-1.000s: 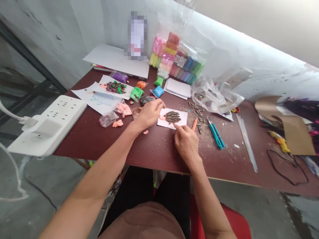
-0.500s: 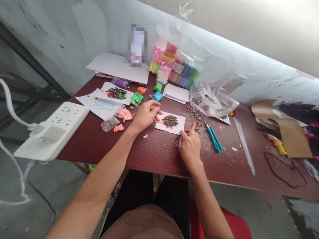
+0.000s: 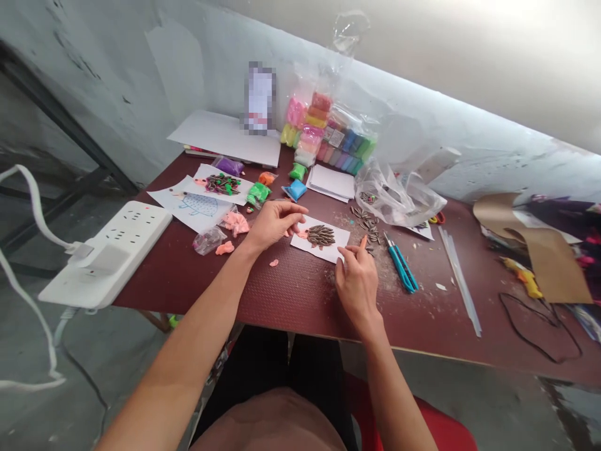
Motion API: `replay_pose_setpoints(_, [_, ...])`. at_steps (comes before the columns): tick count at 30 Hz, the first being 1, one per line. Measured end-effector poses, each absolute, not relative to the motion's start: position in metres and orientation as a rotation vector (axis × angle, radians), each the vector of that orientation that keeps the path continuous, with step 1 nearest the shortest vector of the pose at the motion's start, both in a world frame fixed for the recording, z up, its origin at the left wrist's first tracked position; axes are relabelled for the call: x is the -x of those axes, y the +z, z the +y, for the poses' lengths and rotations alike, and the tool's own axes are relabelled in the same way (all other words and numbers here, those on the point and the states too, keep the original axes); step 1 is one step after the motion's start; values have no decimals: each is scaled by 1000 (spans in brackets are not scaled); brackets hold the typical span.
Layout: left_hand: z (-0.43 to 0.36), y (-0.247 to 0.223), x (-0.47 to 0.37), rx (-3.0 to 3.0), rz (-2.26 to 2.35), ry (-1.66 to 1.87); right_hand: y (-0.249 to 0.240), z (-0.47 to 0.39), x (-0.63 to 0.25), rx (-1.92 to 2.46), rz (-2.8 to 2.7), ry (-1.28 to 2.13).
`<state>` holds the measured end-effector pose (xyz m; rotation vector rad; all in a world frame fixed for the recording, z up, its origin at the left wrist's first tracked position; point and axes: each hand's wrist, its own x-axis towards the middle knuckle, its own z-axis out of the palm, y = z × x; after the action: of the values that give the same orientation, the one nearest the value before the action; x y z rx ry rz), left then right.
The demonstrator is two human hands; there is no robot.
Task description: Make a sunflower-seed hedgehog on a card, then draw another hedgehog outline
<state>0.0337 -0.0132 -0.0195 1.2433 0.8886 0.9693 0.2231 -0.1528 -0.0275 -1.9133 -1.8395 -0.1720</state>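
A small white card (image 3: 343, 237) bears a hedgehog shape (image 3: 321, 236) of overlapping striped sunflower seeds, with a pink clay face and feet. Just left of it, my left hand (image 3: 273, 227) hovers with loosely bent fingers apart, and nothing shows in them. My right hand (image 3: 357, 279) is closed around a thin orange stick-like tool (image 3: 364, 242), most of it hidden in the palm; its index finger reaches the card's lower right corner. Loose sunflower seeds (image 3: 366, 220) lie beyond that hand. Pink clay (image 3: 235, 222) sits on a clear wrapper to the left.
Teal-handled snips (image 3: 402, 268) lie right of my right hand. Packs of coloured clay (image 3: 345, 141) lean against the wall, before them a paper stack (image 3: 332, 181) and plastic bag (image 3: 399, 194). A hedgehog drawing (image 3: 197, 205), power strip (image 3: 107, 254) and yellow glue gun (image 3: 521, 275) are at the sides.
The view has shifted slightly. My left hand has drawn a little down from the card's upper left, and my right index finger has straightened at the card's corner.
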Motion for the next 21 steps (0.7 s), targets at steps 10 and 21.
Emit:
replay_pose_setpoints(10, [-26,-11,-40,-1288,593,758,9,-115,-194,1588,-1549,485])
replay_pose_setpoints(21, [-29,-5,-39,-1463,480,516,16,-107,-209,1647,-1685,529])
